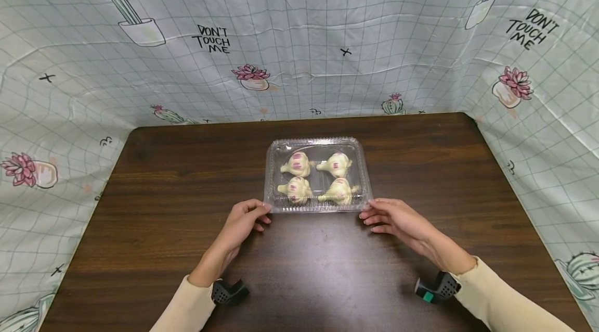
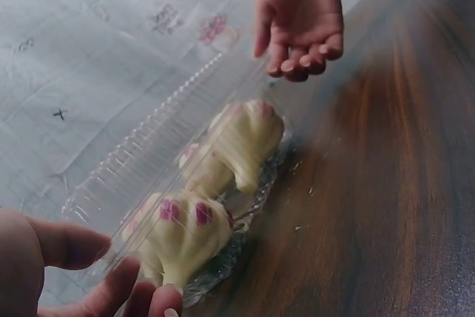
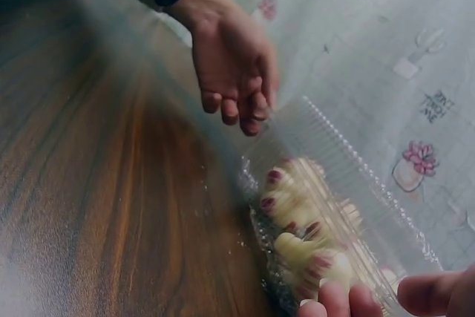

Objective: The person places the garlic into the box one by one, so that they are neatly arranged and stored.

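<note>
A clear plastic clamshell box [image 1: 318, 209] lies on the table with several pale garlic bulbs [image 1: 298, 164] inside, each marked with purple patches. My left hand [image 1: 244, 220] pinches the box's near left corner between thumb and fingers. At the near right corner, my right hand [image 1: 398, 221] holds the edge in the same way. In the left wrist view the lid slopes over the garlic bulbs [image 2: 185, 231], close by the left thumb. The right wrist view has the right fingertips [image 3: 334, 298] against the plastic. Whether the lid is fastened, I cannot tell.
The dark wooden table [image 1: 178, 181] carries the box near its far middle. A pale grid-patterned cloth [image 1: 299, 25] with cactus drawings hangs behind the table and along both sides. Black wrist devices [image 1: 229, 292] sit on both forearms.
</note>
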`<state>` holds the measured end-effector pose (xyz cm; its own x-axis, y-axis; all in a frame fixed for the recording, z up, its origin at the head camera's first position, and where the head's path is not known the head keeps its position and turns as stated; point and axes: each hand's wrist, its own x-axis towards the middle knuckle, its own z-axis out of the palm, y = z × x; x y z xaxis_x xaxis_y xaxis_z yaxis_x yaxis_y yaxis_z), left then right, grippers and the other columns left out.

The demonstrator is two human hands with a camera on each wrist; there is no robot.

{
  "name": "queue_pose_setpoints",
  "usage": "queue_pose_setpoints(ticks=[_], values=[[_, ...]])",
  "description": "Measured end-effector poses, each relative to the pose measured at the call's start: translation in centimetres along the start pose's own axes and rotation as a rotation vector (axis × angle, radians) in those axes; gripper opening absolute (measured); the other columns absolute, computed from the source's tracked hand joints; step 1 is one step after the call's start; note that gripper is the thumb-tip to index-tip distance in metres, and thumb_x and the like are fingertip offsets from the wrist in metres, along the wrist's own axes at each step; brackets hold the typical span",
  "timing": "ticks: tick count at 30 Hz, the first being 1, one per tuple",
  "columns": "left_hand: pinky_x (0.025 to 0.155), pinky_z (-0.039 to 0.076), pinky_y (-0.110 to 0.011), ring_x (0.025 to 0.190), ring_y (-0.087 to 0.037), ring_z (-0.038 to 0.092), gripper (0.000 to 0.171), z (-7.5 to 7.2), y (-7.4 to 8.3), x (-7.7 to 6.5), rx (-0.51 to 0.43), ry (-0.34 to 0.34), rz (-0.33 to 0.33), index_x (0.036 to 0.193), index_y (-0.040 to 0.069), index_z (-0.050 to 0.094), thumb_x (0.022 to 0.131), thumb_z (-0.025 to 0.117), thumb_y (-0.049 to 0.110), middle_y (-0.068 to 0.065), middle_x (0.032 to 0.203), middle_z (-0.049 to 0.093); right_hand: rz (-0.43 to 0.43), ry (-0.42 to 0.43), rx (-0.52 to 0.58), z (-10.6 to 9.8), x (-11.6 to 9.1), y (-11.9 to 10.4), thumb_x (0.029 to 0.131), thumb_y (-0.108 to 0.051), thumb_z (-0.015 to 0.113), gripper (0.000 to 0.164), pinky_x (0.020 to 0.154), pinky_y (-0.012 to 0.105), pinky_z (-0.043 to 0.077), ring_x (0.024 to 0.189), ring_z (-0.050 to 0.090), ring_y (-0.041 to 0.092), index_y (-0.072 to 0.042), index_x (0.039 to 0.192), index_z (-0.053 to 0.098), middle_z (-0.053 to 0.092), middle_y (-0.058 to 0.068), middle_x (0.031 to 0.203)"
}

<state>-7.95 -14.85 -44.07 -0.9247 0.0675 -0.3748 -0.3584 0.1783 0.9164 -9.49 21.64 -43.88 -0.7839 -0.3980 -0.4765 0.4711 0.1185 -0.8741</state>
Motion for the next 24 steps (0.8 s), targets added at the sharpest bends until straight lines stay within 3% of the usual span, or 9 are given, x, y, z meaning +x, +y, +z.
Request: queue_pose_setpoints(ticks=[11,19,24], values=[[0.066,0.055,-0.023,0.078,-0.013,0.065,0.024,0.4,0.0,0.8,0.013,0.025,-0.004,0.111,-0.008,0.071,0.106,0.06,0.013,-0.011,0.095,0.069,-0.029,0.08,-0.074,0.1,0.8,-0.1,0.114,-0.022,0.048,0.034,0.082,0.024,0.06,0.092,0.068,0.009,0.005,0.122,0.068,0.073,-0.004,0.098],[0.058,0.052,-0.024,0.069,-0.015,0.06,0.026,1.4,-0.4,0.9,0.062,0.096,0.099,0.105,-0.008,0.07,0.109,0.056,0.014,-0.013,0.084,0.068,-0.124,0.188,-0.276,1.3,1.0,0.0,0.115,-0.016,0.043,0.034,0.083,0.027,0.06,0.095,0.067,0.013,0.011,0.119,0.064,0.075,0.011,0.106],[0.057,0.052,-0.021,0.068,-0.013,0.06,0.025,2.0,-0.6,0.7,0.1,0.158,0.158,0.102,-0.008,0.07,0.108,0.055,0.01,-0.015,0.083,0.069,-0.156,0.237,-0.314,1.8,1.0,0.2,0.116,-0.016,0.041,0.034,0.083,0.03,0.058,0.097,0.067,0.018,0.01,0.117,0.063,0.074,0.016,0.108]])
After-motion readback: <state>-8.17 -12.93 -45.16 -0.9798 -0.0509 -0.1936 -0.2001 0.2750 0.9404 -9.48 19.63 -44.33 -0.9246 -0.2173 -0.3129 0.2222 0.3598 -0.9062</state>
